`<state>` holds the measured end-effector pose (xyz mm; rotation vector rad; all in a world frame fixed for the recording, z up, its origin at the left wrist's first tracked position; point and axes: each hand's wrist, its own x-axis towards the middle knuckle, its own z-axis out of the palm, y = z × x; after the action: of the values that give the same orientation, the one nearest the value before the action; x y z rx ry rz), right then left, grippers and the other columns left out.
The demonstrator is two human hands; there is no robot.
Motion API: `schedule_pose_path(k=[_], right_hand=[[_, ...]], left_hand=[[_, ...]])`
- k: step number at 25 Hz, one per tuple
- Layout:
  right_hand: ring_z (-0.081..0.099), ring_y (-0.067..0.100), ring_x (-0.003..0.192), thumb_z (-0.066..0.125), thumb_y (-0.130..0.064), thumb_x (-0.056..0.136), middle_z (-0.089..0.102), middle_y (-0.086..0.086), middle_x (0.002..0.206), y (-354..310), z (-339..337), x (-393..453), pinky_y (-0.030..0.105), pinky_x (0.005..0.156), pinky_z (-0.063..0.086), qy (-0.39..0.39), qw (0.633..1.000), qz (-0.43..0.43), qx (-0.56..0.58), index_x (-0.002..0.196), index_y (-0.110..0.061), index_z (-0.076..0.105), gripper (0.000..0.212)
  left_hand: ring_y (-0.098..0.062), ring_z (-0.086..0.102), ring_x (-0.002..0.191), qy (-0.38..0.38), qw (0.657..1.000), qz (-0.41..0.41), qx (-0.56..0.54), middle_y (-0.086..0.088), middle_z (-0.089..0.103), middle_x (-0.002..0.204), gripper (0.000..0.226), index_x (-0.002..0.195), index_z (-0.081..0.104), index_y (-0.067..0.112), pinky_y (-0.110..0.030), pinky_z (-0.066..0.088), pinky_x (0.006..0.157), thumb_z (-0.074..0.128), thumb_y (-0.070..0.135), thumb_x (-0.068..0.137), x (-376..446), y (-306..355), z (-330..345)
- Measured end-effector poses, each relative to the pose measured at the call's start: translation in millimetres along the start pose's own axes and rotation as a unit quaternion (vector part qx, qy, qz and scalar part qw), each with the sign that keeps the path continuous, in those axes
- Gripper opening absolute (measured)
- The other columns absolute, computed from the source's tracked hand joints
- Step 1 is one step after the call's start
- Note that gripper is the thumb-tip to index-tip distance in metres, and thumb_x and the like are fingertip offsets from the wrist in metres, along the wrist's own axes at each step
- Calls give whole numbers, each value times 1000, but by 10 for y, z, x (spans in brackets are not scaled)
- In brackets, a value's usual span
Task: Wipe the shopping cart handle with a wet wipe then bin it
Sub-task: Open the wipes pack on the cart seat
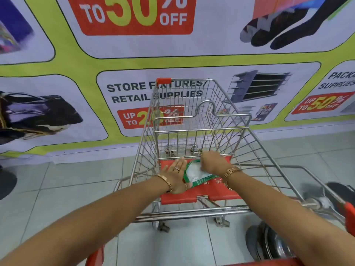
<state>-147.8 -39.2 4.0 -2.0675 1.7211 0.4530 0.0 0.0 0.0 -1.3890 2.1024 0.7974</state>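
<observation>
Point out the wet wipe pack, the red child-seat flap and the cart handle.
wet wipe pack (197, 172): head view, white centre panel.
red child-seat flap (178, 199): head view, lower left part.
cart handle (255, 263): head view, red bar at bottom edge.

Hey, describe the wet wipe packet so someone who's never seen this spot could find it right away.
Start at the wire shopping cart parked in front of the big sale banner. Look at its red fold-down child seat flap nearest the person. The wet wipe packet lies on that flap between the left hand and right hand: the only green-edged, white-centred soft pack there.
</observation>
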Motion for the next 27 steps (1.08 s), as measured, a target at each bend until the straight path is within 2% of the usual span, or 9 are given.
schedule_pose_path(k=[2, 5, 8, 9, 11, 13, 15, 19, 27], right_hand=[[60, 29, 92, 68, -20, 80, 64, 17, 96, -14, 14, 42, 37, 82, 51, -27, 1000, 10, -11, 98, 3, 62, 30], [52, 26, 78, 71, -33, 78, 62, 11, 80, -40, 29, 56, 34, 80, 52, -62, 997, 3, -43, 84, 1, 60, 36], [58, 28, 83, 68, -21, 82, 65, 17, 92, -68, 44, 93, 33, 76, 50, -67, 996, -7, -61, 88, 3, 63, 25], [59, 28, 83, 62, -14, 85, 64, 17, 89, -67, 54, 105, 32, 73, 48, -56, 996, -15, -66, 76, 1, 59, 17], [54, 27, 78, 49, -2, 88, 57, 14, 77, -72, 74, 111, 31, 69, 45, -52, 996, -15, -73, 59, -5, 46, 29], [61, 32, 87, 46, 4, 86, 64, 16, 85, -37, 83, 136, 34, 74, 49, -49, 997, -25, -60, 75, 1, 61, 19], [62, 33, 96, 47, 5, 84, 67, 21, 102, -4, 65, 157, 36, 81, 51, -44, 997, -38, -45, 95, 2, 66, 22], [62, 30, 92, 59, -6, 82, 69, 20, 102, 42, 33, 153, 35, 80, 51, -35, 998, -46, -37, 94, 3, 67, 17], [64, 31, 96, 51, -8, 85, 69, 11, 102, 48, -276, -85, 36, 77, 51, 20, 992, -55, -113, 97, -9, 69, 21]], left_hand=[[-17, -20, 145, -37, 999, 15, 29, 0, -30, 154, 83, 144, -25, 14, -43, -2, 120, 24, 57, 92, 56, 5, 19], [-16, -20, 144, -92, 994, 16, 52, 1, -32, 153, 82, 143, -25, 14, -42, -3, 120, 21, 58, 92, 65, -10, 31], [-16, -20, 145, -109, 992, 4, 59, 0, -31, 154, 81, 144, -23, 12, -42, -3, 119, 21, 58, 92, 41, -10, 0], [-16, -20, 145, -110, 992, 2, 59, -1, -31, 154, 81, 144, -23, 12, -42, -3, 119, 21, 58, 92, 43, -14, -4], [-16, -19, 145, -111, 992, 0, 59, -1, -30, 154, 82, 144, -23, 12, -42, -3, 119, 21, 58, 92, 35, -13, -10], [-16, -18, 145, -107, 992, -3, 61, -1, -29, 155, 82, 145, -22, 12, -42, -2, 119, 21, 59, 92, 39, -22, -9], [-16, -17, 145, -102, 993, -5, 55, -1, -28, 155, 83, 145, -21, 12, -43, -2, 120, 21, 59, 92, 51, -36, -2], [-15, -17, 146, -94, 994, -4, 49, -1, -27, 155, 82, 145, -21, 11, -43, -2, 120, 21, 58, 92, 49, -32, -14], [-16, -16, 146, -88, 995, 1, 47, -1, -27, 155, 81, 145, -21, 11, -43, -2, 121, 19, 58, 92, 23, -6, -73]])
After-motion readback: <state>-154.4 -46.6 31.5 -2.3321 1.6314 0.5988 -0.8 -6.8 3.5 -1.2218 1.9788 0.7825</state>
